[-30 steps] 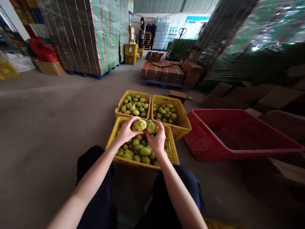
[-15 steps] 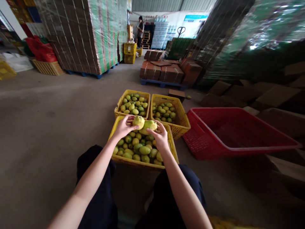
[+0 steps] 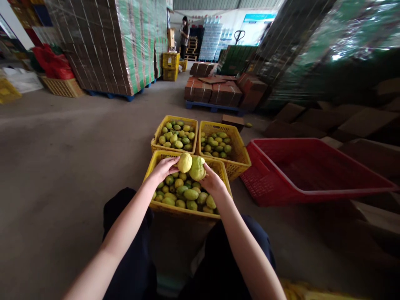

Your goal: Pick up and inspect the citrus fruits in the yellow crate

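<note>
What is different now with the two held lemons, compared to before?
The right hand has turned its greener lemon from sideways to nearly upright; the left hand has also turned its yellower lemon. Both remain held; the yellow crates stayed in place.

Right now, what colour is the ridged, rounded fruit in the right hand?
The fruit is yellowish green, clearest in head view.

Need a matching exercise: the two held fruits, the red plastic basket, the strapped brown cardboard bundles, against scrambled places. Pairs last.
Things:
1. pale yellow rounded fruit
2. yellow-green bumpy fruit
3. red plastic basket
4. strapped brown cardboard bundles

Places:
A. on a blue pallet
B. in the right hand
C. beside the yellow slotted plastic crates, at their right
D. in the left hand

Pairs: 1-D, 2-B, 3-C, 4-A
</note>
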`<state>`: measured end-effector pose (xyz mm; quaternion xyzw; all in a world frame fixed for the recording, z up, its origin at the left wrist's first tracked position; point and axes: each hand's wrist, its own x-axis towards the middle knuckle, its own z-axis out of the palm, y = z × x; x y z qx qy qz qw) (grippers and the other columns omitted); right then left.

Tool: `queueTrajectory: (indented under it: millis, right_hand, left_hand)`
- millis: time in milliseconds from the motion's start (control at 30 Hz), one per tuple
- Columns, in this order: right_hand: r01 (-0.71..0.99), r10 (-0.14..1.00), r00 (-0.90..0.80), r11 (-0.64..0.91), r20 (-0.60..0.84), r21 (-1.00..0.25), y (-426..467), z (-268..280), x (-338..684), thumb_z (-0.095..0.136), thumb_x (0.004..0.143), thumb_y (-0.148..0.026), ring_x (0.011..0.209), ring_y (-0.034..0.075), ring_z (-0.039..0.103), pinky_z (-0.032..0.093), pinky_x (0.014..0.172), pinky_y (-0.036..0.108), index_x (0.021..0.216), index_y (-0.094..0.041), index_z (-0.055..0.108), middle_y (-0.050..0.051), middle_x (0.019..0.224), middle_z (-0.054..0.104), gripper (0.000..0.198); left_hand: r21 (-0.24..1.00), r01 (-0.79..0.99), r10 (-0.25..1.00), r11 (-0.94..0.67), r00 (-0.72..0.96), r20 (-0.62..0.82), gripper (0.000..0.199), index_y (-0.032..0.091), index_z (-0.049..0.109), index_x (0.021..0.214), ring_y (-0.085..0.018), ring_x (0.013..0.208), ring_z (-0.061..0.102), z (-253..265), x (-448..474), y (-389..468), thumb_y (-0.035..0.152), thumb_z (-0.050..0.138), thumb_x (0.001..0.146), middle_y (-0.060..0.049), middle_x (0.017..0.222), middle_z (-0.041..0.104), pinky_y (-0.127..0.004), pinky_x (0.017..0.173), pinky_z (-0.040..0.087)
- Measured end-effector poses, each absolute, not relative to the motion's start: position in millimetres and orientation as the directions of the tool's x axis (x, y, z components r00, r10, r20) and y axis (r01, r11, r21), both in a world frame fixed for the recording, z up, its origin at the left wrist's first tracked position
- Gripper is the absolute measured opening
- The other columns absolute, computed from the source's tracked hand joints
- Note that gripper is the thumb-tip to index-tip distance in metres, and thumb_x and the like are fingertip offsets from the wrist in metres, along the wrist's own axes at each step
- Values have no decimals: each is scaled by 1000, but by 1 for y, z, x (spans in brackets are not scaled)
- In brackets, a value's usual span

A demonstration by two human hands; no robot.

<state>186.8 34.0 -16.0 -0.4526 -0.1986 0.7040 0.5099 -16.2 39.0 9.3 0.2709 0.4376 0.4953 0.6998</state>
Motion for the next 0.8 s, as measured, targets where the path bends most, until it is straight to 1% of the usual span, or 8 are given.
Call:
queueTrajectory:
  millis: [100,200,300,433,500,567,667,800]
  right_hand:
    - [-560,859,-93,-463,-503,-687,35,-15,183,58,97,-28,57,17,70,61,58,26,88,-18,71,1,63,74,19]
    - [-586,859,-93,-456,-504,-669,35,-14,180,57,98,-28,61,18,73,61,59,26,88,-19,70,2,67,75,19]
    - [-605,858,-97,-453,-504,-655,34,-17,176,58,98,-27,63,18,74,62,60,25,89,-19,70,2,69,76,17]
    - [-634,876,-125,-432,-466,-642,33,-23,167,65,93,-27,73,18,76,64,65,27,96,-21,69,0,76,78,8]
    - [-637,876,-116,-427,-468,-642,31,-24,163,67,91,-26,77,20,76,64,65,28,97,-23,69,0,77,78,7]
    - [-630,868,-96,-432,-487,-645,30,-23,158,66,91,-25,79,21,76,65,65,30,95,-22,69,1,77,77,6]
    - [-620,862,-87,-440,-500,-650,27,-18,153,65,90,-24,83,23,77,65,67,32,94,-20,69,4,79,77,7]
    - [-630,849,-153,-479,-506,-612,21,-17,149,65,91,-25,86,24,76,63,70,34,98,-17,68,6,81,76,11]
  left_hand:
    - [801,-466,924,376,117,-365,13,14,73,78,-11,64,66,9,-14,39,12,68,90,-3,78,72,-25,71,61]
    - [821,-446,929,358,80,-361,13,16,72,79,-11,67,67,7,-12,37,10,66,90,-2,81,72,-24,67,60]
    - [875,-361,938,322,-6,-347,16,17,71,83,-12,71,67,6,-7,35,12,60,93,-3,91,73,-21,63,58]
    - [902,-274,915,333,-135,-379,14,20,71,94,-21,100,70,0,3,33,24,58,96,-7,113,74,-26,71,58]
    - [891,-282,900,356,-154,-408,16,21,70,97,-26,113,67,-4,9,32,32,58,97,-8,116,74,-31,79,58]
    - [885,-299,907,355,-120,-405,19,20,70,101,-28,120,64,-9,13,31,36,61,95,-10,112,75,-33,86,56]
    - [877,-346,924,335,-60,-377,22,20,67,105,-28,118,65,-11,16,30,38,64,92,-9,104,75,-33,90,54]
    - [825,-443,908,351,-54,-415,13,20,65,99,-22,105,70,-4,15,31,29,65,89,-5,97,75,-28,82,54]
